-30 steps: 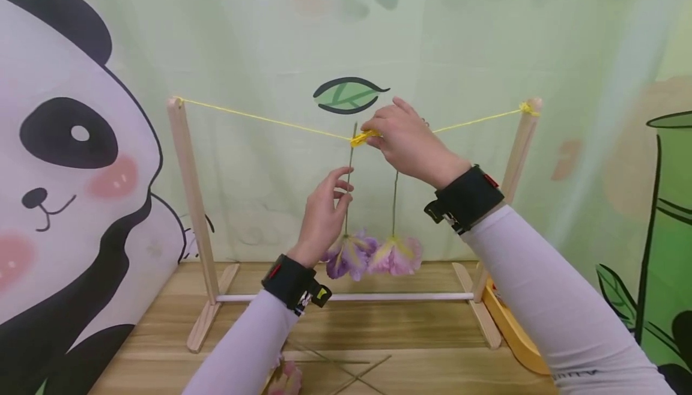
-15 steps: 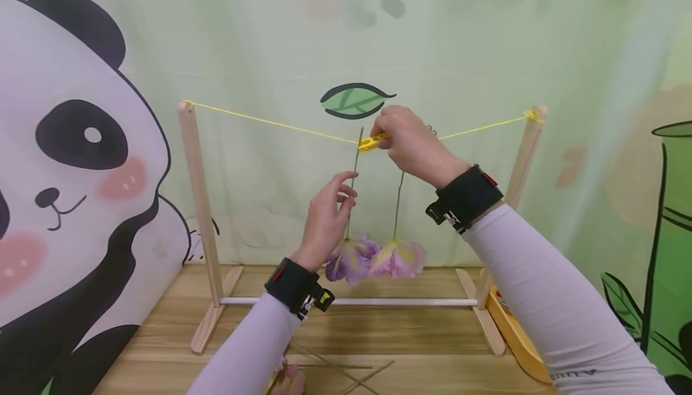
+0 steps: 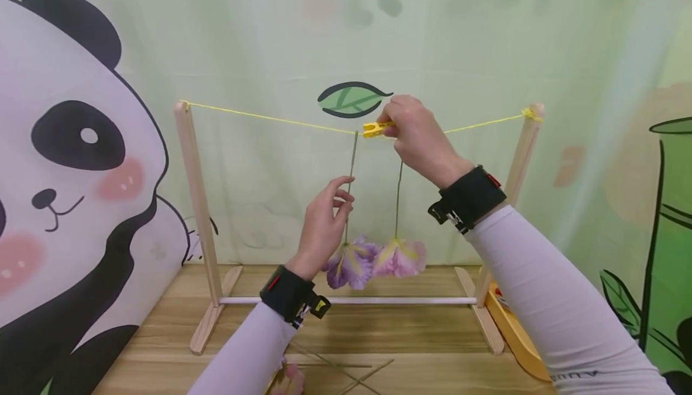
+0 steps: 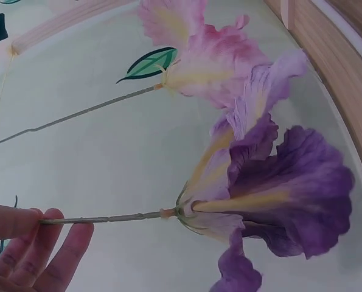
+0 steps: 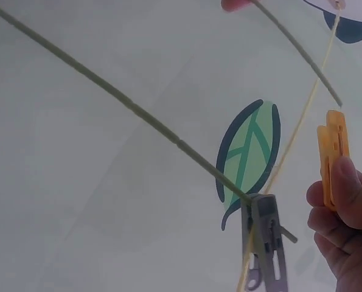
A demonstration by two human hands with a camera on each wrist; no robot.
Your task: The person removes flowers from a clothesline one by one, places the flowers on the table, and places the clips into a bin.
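My left hand (image 3: 319, 227) pinches the thin stem of a purple artificial flower (image 4: 290, 194), thumb against fingertips. The bloom hangs head down, and the stem's upper tip reaches the yellow string (image 3: 270, 120). Just right of that tip, my right hand (image 3: 416, 134) pinches a yellow clothespin (image 5: 334, 146) by its rear end. Its front end points toward the stem, with a small gap between them in the right wrist view. Beside it, a grey clothespin (image 5: 264, 237) clamps the stem of a pink flower (image 3: 400, 257) to the string.
Two wooden posts (image 3: 197, 203) hold the string, joined low down by a white rod (image 3: 400, 301). Several loose stems (image 3: 346, 365) and a pink bloom (image 3: 289, 380) lie on the table in front. A yellow tray (image 3: 513, 338) stands by the right post's foot.
The yellow clothespin, earlier at the purple flower's stem and string, has shifted slightly up and right with my right hand, off the stem. My left hand keeps its hold.
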